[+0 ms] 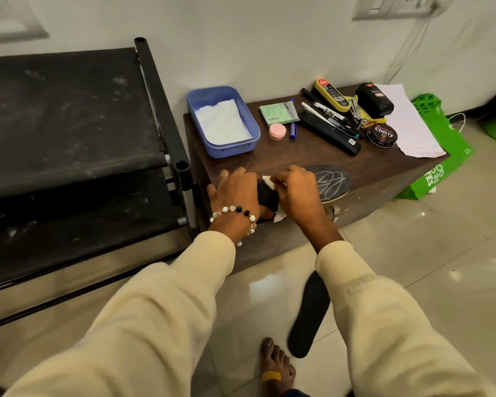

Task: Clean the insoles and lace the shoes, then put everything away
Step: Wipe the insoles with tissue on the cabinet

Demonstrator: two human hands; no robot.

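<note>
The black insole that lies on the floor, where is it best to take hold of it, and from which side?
Grip the insole at its far, narrower end near the cabinet, from above. It lies flat on the tiles, so pinch across the edges there and lift. That end is nearest the hands, and it probably peels up easily.

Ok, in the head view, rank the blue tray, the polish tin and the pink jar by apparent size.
1. Blue tray, plainly largest.
2. Polish tin.
3. Pink jar, smallest.
All stand on the same cabinet top at similar depth, so nearness hardly skews this.
</note>
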